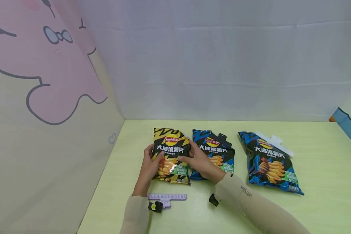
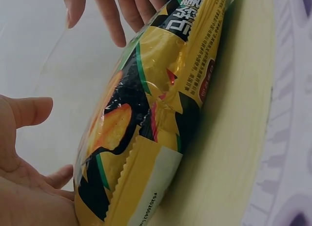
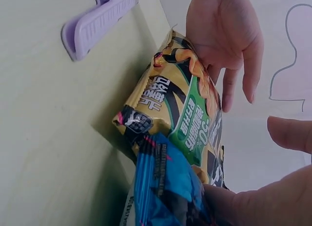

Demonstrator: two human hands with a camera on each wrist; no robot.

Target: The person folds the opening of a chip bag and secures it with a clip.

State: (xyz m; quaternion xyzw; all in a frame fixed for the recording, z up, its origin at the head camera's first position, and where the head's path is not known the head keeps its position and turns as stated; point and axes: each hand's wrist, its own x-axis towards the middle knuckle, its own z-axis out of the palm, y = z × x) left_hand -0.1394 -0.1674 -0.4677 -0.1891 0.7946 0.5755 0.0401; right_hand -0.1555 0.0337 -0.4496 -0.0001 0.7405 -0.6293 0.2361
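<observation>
A yellow-and-black bag of potato chips (image 1: pixel 171 167) lies face up on the table, its upper right corner slanting as if folded back. My left hand (image 1: pixel 150 164) is at its left edge, thumb raised over the front; in the left wrist view that thumb (image 2: pixel 34 110) stays clear of the bag. At the right edge, my right hand (image 1: pixel 203 162) touches the bag's side, its thumb (image 3: pixel 290 133) also spread away from the surface. The fingertips behind the edges are partly hidden. A lilac sealing clip (image 1: pixel 175 197) lies in front, near my left wrist.
Right beside the yellow bag is a blue chip bag (image 1: pixel 203 148) with a black clip (image 1: pixel 222 140) on its upper corner. Farther right lies another blue chip bag (image 1: pixel 269 165) with a white clip (image 1: pixel 276 142). A pale wall (image 1: pixel 222 81) stands behind the table (image 1: pixel 324 156).
</observation>
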